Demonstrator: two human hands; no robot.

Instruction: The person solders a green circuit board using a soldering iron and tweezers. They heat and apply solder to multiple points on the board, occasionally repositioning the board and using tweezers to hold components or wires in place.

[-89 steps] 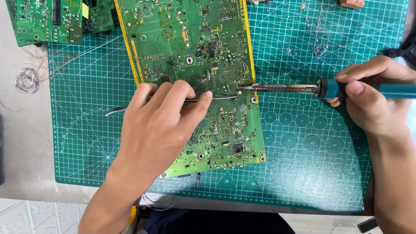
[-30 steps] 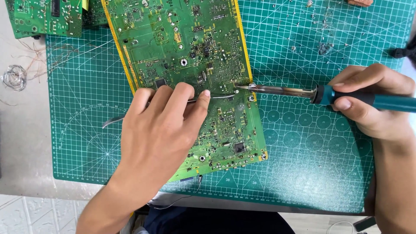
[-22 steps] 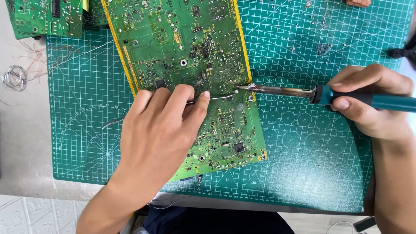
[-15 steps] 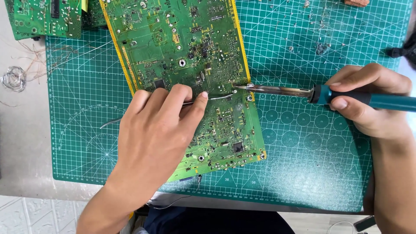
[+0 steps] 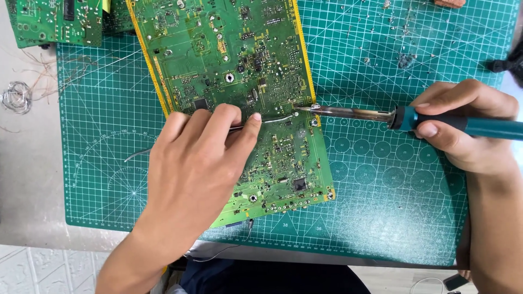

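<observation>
At the right edge of the large green printed circuit board (image 5: 239, 98), seen from your head camera, the whole job comes down to one joint: the darkened metal tip of your teal-handled soldering iron (image 5: 414, 118) meets the free end of the thin silver solder wire (image 5: 275, 118) right there. The iron's long axis runs nearly level, pointing leftward from your right hand (image 5: 466, 130), so the joint lies well to the left of that grip, a full shaft away. The wire runs the opposite way, rightward out of your left hand (image 5: 193, 163), so the joint sits just beyond your fingertips; your left hand is the nearer of the two.

Your right grip is closed round the teal handle like a pen, thumb underneath and fingers curled over the top. Your left grip is pressed together, pinching the wire between thumb and forefinger, with the palm resting over the board's lower half. The board lies tilted on the green gridded cutting mat (image 5: 392, 207), which covers the grey tabletop (image 5: 27, 179).
</observation>
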